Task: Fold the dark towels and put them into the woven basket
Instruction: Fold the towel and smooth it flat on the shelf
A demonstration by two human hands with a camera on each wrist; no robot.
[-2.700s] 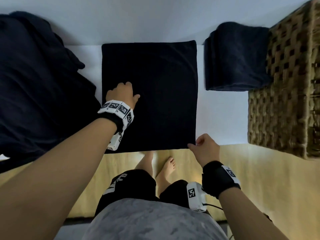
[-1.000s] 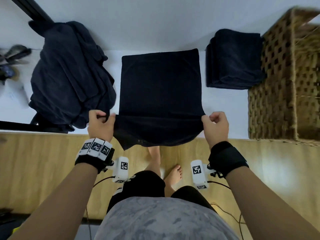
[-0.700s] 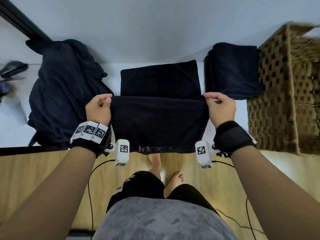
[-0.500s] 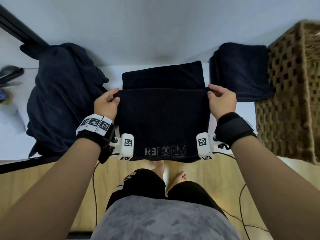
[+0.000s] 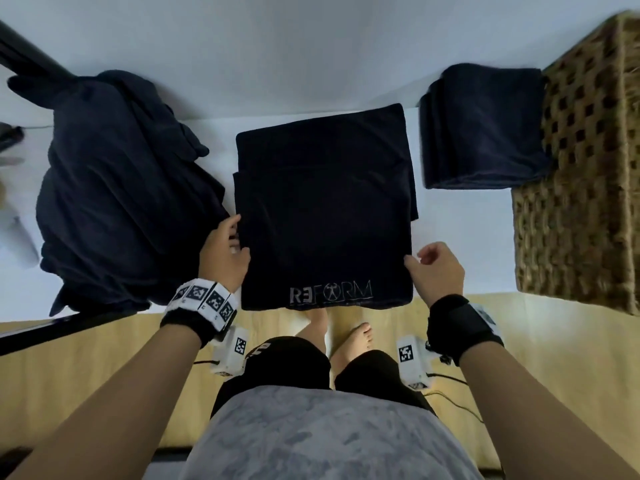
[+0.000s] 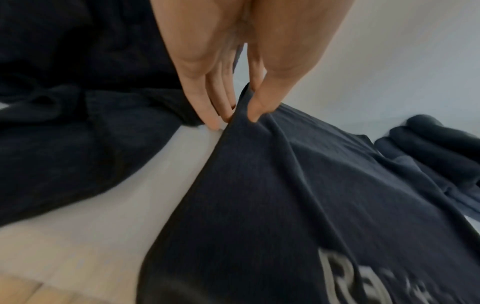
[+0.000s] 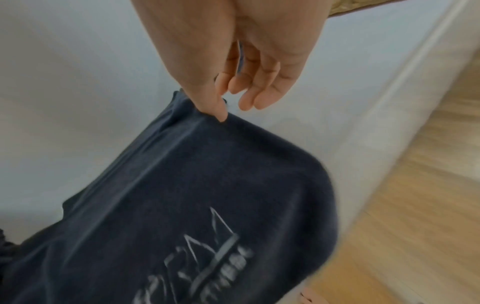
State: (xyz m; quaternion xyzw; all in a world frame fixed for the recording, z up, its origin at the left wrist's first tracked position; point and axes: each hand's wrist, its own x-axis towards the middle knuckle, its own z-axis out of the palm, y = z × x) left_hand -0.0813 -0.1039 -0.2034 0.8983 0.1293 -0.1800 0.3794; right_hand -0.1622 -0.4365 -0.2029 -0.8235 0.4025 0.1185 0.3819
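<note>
The dark towel [image 5: 325,216] lies folded on the white table [image 5: 460,237], logo toward the person. The left hand [image 5: 223,258] pinches its left edge between thumb and fingers; the right hand [image 5: 438,271] touches the right edge, fingers loosely apart. The woven basket [image 5: 581,188] stands at the right.
</note>
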